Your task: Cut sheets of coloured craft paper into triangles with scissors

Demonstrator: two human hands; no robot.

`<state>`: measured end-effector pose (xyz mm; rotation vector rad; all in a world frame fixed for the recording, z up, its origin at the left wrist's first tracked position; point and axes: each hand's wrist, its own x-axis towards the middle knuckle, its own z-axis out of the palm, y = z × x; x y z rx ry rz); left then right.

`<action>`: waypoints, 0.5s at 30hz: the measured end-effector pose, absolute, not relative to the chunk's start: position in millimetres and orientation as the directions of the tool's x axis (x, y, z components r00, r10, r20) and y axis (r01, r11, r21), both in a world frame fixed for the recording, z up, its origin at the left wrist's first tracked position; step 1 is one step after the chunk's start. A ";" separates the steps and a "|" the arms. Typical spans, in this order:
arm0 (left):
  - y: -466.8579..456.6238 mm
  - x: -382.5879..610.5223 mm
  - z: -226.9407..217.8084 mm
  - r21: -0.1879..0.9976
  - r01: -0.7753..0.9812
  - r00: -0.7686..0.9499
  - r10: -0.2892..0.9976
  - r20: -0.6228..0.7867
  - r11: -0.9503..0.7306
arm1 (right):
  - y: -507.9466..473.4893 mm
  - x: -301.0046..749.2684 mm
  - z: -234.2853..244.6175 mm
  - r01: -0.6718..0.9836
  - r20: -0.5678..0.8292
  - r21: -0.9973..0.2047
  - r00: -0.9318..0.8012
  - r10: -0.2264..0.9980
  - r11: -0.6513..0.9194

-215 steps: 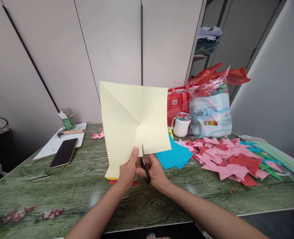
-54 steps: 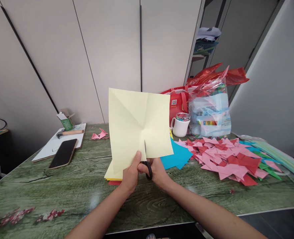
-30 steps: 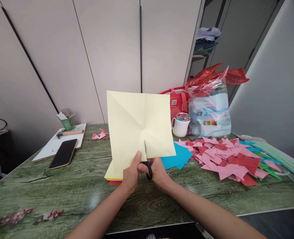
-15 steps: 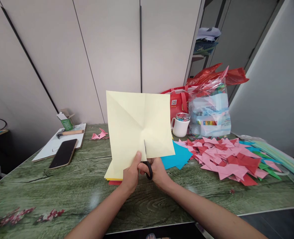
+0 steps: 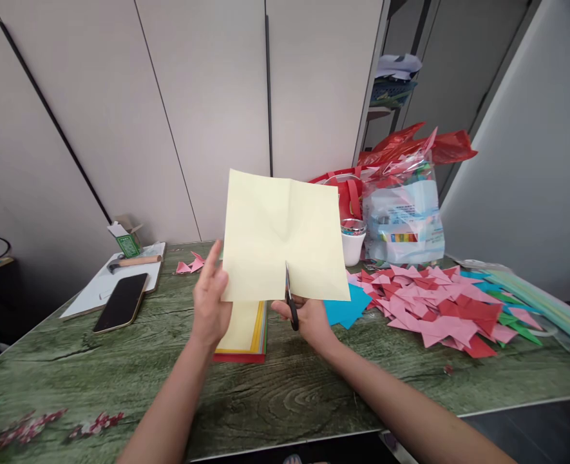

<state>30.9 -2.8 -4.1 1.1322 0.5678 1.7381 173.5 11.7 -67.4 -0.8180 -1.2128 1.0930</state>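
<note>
A pale yellow paper sheet (image 5: 260, 238) with faint creases stands upright in front of me. In my right hand (image 5: 313, 320) is a pair of black-handled scissors (image 5: 293, 312), their blades at the sheet's lower middle edge. My left hand (image 5: 210, 306) is at the sheet's left edge, fingers stretched upward and thumb apart, open and seemingly just touching the paper. Below the sheet lies a stack of coloured paper (image 5: 239, 332), yellow on top and red at the bottom. Blue paper (image 5: 347, 306) shows to the right, partly hidden.
A heap of pink and red folded paper pieces (image 5: 439, 299) covers the table's right side. Behind it stand a white mug (image 5: 352, 248) and a clear plastic bag (image 5: 403, 225). At left are a phone (image 5: 122, 301), a hammer (image 5: 134, 261) and a small green-white box (image 5: 127, 241).
My left hand has moved left from the sheet's lower middle to its left edge, its fingers opening. The sheet has shifted and its lower edge looks level now, exposing more of the stack.
</note>
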 end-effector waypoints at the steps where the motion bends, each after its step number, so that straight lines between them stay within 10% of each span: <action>1: -0.5 25.0 -0.2 0.781 -0.463 -0.093 0.899 0.428 -0.420 | 14.7 174.4 -69.3 -0.210 0.336 -0.920 0.010 0.942 0.330; 15: 21.2 -16.0 -0.8 0.885 -0.406 -0.124 0.974 0.192 -0.226 | 29.0 189.4 -78.6 0.299 0.418 -0.836 -0.195 0.887 0.460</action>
